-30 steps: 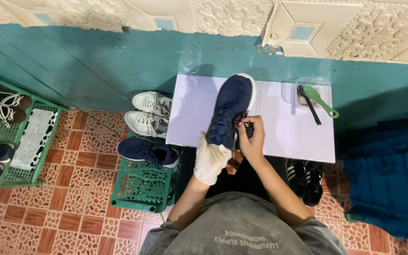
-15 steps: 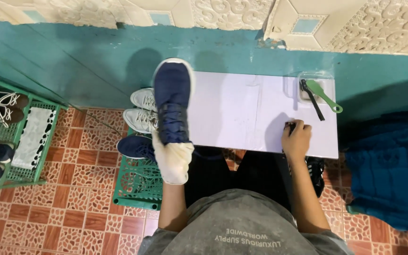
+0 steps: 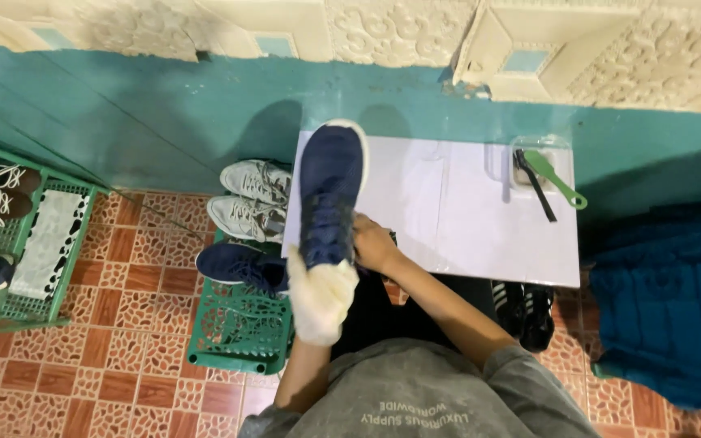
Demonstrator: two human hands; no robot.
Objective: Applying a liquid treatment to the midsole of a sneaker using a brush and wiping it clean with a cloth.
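Gripping the navy sneaker (image 3: 330, 195), right hand (image 3: 373, 246) closed.

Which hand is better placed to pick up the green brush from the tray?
The right hand, probably. It only touches the side of the blue shoe and lies on the same side as the green brush in the tray. The left hand, in a cream glove, carries the shoe.

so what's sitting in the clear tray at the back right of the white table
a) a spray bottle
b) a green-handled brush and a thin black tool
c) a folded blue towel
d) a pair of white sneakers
b: the clear tray holds a green-handled brush with a thin black tool lying beside it, away from both hands.
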